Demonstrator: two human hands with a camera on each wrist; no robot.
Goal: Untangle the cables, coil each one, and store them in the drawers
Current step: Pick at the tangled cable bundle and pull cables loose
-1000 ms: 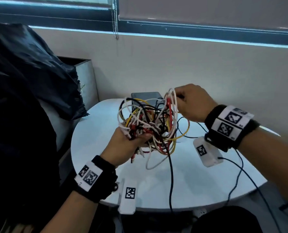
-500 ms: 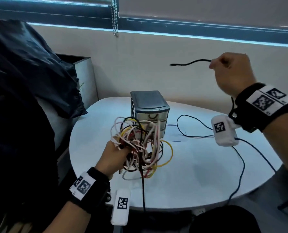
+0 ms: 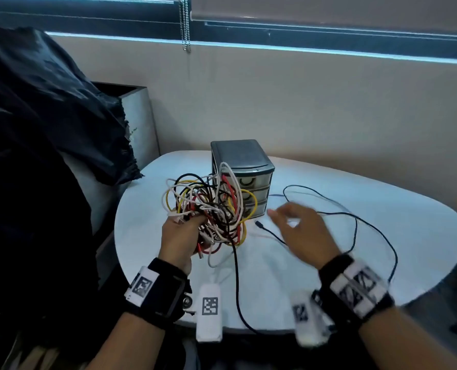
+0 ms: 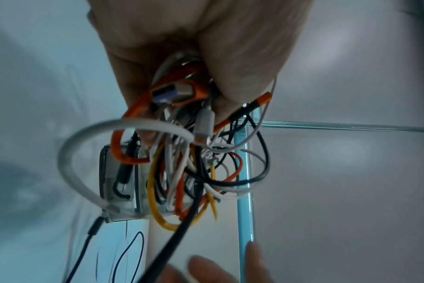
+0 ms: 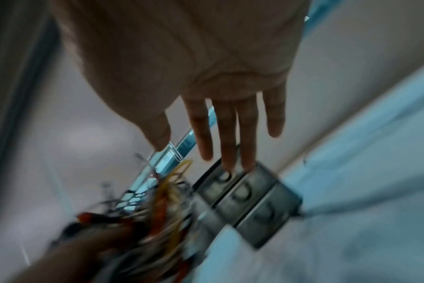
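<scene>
White, red, yellow and black cables form a tangled bundle [image 3: 208, 209] gripped in the left hand [image 3: 180, 237] above the table [image 3: 315, 284], before the three-drawer organizer [image 3: 244, 177]. Spread and empty, the right hand [image 3: 300, 231] is held over a loose black cable [image 3: 355, 217].

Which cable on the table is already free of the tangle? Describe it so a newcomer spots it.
Start at the white round table and find the small grey drawer unit on it. To its right, a thin black cable lies alone on the tabletop in wide loose loops. Unlike the multicoloured cable bundle in the left hand, it is single and unheld.
</scene>
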